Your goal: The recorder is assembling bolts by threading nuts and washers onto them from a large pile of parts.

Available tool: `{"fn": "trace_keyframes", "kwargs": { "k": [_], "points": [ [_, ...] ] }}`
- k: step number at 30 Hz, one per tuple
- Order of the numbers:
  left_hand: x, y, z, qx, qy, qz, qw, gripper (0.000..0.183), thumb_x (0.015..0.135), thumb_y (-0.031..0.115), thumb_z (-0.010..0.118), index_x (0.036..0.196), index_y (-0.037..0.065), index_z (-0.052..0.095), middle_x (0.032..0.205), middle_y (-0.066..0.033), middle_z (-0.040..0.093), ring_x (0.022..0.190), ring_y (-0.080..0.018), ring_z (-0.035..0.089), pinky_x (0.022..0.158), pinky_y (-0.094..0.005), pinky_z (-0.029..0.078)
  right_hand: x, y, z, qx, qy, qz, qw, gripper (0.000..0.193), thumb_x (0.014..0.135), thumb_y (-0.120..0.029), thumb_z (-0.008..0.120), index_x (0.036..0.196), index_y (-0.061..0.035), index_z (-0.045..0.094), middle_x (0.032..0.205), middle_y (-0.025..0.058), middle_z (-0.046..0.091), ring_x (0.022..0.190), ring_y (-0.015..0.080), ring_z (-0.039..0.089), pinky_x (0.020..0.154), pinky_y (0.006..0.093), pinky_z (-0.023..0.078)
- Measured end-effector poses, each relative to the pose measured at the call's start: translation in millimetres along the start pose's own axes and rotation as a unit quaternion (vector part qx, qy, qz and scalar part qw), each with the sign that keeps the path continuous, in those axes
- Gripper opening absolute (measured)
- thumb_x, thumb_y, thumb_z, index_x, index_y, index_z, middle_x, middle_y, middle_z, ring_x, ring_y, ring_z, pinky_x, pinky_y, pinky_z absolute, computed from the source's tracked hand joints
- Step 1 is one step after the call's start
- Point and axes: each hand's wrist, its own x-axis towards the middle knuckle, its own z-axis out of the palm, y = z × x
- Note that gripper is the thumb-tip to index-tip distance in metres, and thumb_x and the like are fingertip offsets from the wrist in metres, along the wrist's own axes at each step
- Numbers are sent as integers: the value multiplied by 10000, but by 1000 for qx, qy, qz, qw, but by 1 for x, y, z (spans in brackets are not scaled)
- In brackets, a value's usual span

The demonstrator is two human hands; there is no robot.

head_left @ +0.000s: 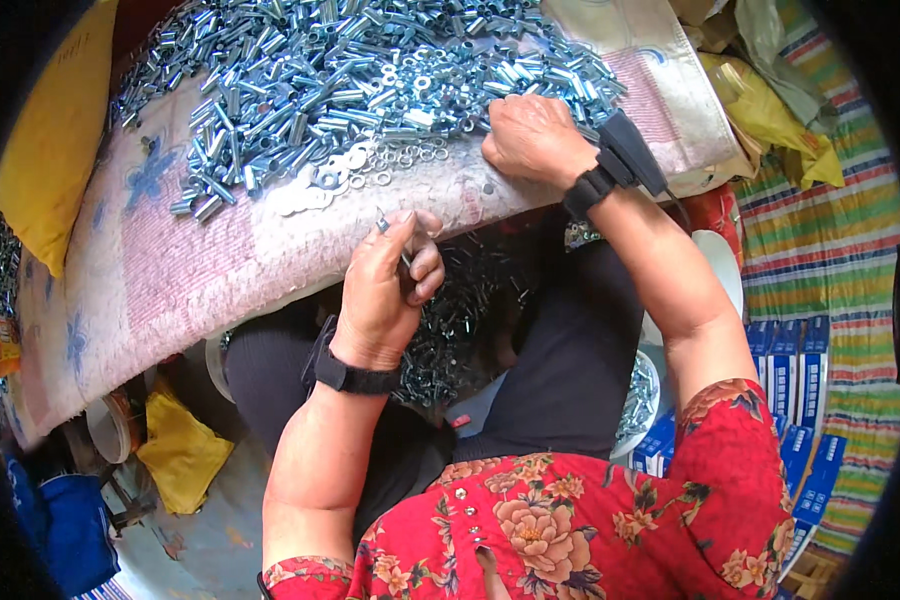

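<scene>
My left hand [388,268] is closed just off the table's near edge. A slim metal bolt [381,221] pokes up between its thumb and fingers, and the rest of it is mostly hidden in the grip. My right hand [536,136] is at the near right edge of a large heap of shiny metal sleeves [340,80], its fingers curled down. Whatever those fingertips hold is hidden. Flat washers [322,180] lie in a loose patch between the hands, in front of the heap.
The heap sits on a cloth-covered table [190,260]. Many dark metal pieces [460,320] lie below, between my knees. A white tub of metal parts [642,400] stands by my right thigh, near blue boxes [798,385]. Yellow bags [55,150] hang at the left.
</scene>
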Motion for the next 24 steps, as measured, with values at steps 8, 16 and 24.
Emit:
{"fn": "trace_keyframes", "kwargs": {
  "k": [8,16,24],
  "points": [
    [3,-2,6,-34,15,17,999,223,888,222,475,883,6,528,567,17,360,473,-73,323,397,-185,243,-2,18,-2,43,-21,28,998,297,782,-259,444,721,13,547,751,226,582,732,405,557,672,495,431],
    [5,1,5,-31,-25,10,999,330,889,236,473,1088,-27,485,862,-122,560,685,-184,556,540,-230,450,-15,22,-19,549,-76,80,829,281,877,-291,461,710,-65,466,590,-7,475,528,63,441,451,201,331],
    [17,-7,6,-252,-29,45,966,341,928,227,392,1200,23,416,1110,-102,505,1010,-208,523,843,-392,466,-41,-63,-30,270,6,-123,955,208,835,-234,473,839,-47,564,787,211,596,735,339,587,601,435,459]
  ]
}}
